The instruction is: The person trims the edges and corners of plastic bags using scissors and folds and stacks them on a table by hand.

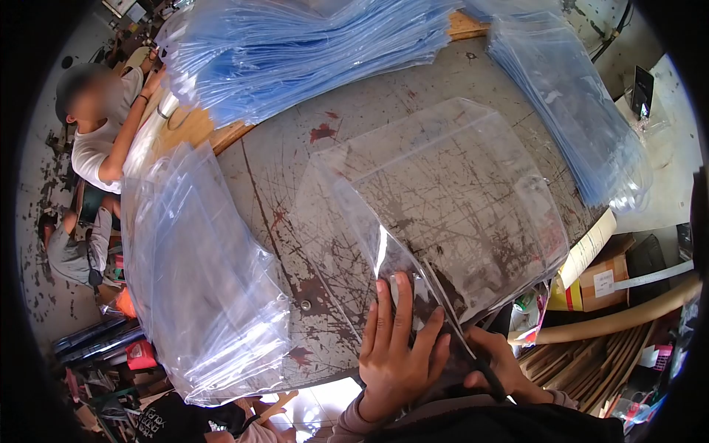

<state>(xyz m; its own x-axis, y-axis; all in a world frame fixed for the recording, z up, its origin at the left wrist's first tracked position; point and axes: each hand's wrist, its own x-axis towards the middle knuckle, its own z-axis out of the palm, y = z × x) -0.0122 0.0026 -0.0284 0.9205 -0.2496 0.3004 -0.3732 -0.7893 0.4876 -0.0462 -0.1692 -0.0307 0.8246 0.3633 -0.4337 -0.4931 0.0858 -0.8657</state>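
A clear plastic bag [458, 192] lies spread over the scratched metal tabletop [310, 258], its near edge toward me. My left hand [399, 347] rests on that near part, palm down, fingers stretched out and apart. Just to its right, my right hand [498, 362] is closed around the black handles of scissors [486, 375]. Their blades point away from me, along the plastic beside my left fingers. Part of the right hand's grip is hidden, and exactly where the blades meet the plastic is hard to see.
Clear plastic sheets [199, 273] are piled at the left. A thick bluish stack [310, 59] lies at the back, another stack [569, 111] at the right. A phone [641, 92] stands far right. Below it are cardboard boxes [602, 280]. A person [103, 140] sits at the left.
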